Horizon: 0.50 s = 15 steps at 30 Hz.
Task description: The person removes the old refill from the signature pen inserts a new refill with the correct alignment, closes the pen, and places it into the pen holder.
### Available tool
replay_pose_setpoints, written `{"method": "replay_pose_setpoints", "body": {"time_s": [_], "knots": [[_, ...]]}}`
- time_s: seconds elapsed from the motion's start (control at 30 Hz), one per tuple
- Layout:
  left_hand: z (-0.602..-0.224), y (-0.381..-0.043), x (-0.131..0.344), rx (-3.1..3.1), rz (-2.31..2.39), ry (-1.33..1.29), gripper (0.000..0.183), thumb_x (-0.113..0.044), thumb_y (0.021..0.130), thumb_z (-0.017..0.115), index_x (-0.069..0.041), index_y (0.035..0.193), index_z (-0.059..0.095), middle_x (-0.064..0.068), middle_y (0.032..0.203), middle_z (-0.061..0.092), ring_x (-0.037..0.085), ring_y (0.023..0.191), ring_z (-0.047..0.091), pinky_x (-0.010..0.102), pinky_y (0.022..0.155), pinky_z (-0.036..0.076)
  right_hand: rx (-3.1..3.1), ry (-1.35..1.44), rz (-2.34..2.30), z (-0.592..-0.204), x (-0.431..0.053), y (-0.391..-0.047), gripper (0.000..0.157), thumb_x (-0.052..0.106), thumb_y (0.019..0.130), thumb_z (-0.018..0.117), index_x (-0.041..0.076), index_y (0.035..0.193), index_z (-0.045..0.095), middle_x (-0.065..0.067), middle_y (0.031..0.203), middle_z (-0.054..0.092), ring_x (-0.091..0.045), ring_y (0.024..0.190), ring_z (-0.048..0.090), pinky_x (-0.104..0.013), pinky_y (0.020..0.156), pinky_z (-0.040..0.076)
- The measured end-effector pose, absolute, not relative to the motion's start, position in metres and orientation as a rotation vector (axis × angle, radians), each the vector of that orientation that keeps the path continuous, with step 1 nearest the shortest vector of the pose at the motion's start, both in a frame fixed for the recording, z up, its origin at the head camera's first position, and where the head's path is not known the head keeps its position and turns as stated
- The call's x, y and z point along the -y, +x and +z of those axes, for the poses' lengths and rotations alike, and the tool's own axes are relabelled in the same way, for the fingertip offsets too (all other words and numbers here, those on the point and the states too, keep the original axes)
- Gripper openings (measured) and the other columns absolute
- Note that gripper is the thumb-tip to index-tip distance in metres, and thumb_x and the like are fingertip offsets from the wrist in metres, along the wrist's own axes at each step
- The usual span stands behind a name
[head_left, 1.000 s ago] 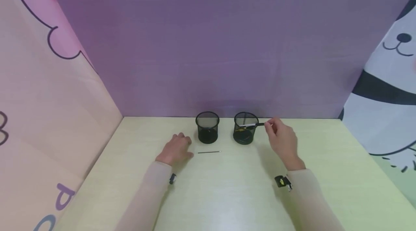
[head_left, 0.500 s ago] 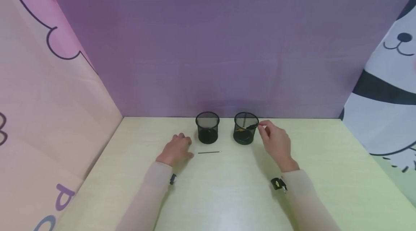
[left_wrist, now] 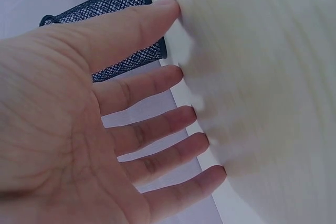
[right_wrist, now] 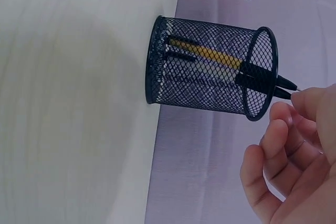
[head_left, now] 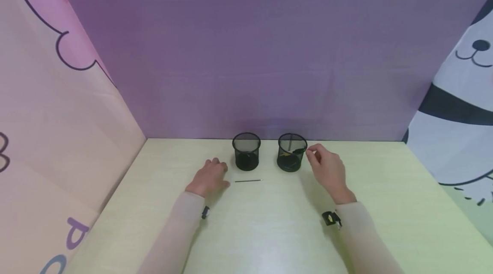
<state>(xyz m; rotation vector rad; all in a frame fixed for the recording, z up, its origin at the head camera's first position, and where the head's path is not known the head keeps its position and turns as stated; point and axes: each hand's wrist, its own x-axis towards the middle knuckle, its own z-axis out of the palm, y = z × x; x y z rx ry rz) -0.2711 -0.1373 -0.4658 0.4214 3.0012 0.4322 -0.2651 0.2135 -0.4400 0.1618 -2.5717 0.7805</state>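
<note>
Our right hand point(head_left: 326, 168) has lowered the pen point(right_wrist: 262, 80) into the right mesh cup point(head_left: 291, 158), fingertips still pinching its tip at the rim. Our left hand point(head_left: 208, 177) stays flat on the worktop point(head_left: 269, 231), fingers spread, near a thin rod point(head_left: 248, 180).

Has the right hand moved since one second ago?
Yes. The right hand moved left, closer to the right mesh cup; its fingertips are now at the cup's rim.

On the pink cloth wall point(head_left: 57, 137) left of the pale green worktop point(head_left: 269, 222), a purple letter "P" stands near the bottom edge. The other marks there are cut off and unreadable.
</note>
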Motion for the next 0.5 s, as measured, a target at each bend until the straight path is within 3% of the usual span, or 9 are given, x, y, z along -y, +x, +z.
{"method": "replay_pose_setpoints", "body": {"time_s": [0.4, 0.5], "knots": [[-0.4605, -0.2714, 0.1365, -3.087, 0.587, 0.404, 0.046, -0.029, 0.091, 0.078, -0.004, 0.127, 0.067, 0.018, 0.121, 0.066, 0.035, 0.11, 0.062, 0.051, 0.088, 0.057, 2.387, 0.198, 0.904, -0.4337, -0.2123, -0.2626, 0.012, 0.018, 0.099, 0.063, 0.009, 0.095, 0.071, -0.001, 0.061, 0.058, -0.01, 0.052, 0.044, -0.028, 0.055, 0.035], [-0.4578, -0.272, 0.1355, -3.147, 0.684, 0.375, 0.049, -0.032, 0.092, 0.076, -0.004, 0.131, 0.064, 0.019, 0.125, 0.065, 0.036, 0.116, 0.063, 0.051, 0.093, 0.056, 2.387, 0.218, 0.912, -0.4337, -0.212, -0.2617, 0.011, 0.016, 0.097, 0.063, 0.009, 0.095, 0.071, -0.001, 0.064, 0.06, -0.01, 0.055, 0.047, -0.028, 0.057, 0.037]]}}
